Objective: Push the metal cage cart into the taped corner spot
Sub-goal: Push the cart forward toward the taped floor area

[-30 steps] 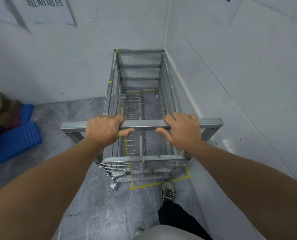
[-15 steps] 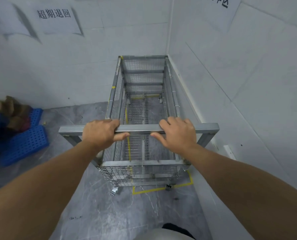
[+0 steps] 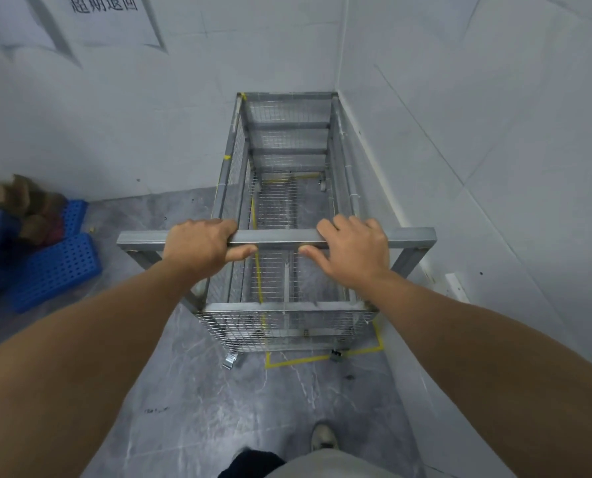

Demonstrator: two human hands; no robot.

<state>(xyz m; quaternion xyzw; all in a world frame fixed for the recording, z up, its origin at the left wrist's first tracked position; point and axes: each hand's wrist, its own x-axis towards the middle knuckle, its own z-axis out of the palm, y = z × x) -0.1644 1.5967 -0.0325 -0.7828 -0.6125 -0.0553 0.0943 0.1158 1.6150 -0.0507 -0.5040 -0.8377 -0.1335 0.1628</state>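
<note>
Ahead, both hands clasp the handle bar [image 3: 276,238] of the metal cage cart [image 3: 287,215]: left hand [image 3: 203,246] and right hand [image 3: 353,251] wrapped over it, thumbs beneath. Beyond them the cart's far end sits in the wall corner. Yellow floor tape [image 3: 322,357] shows below the hands, by a caster [image 3: 230,360].

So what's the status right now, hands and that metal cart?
Left hand and right hand both gripping the handle bar. Cage cart deep in the corner, alongside the right wall. Yellow floor tape showing at its near end. Nothing blocking.
</note>
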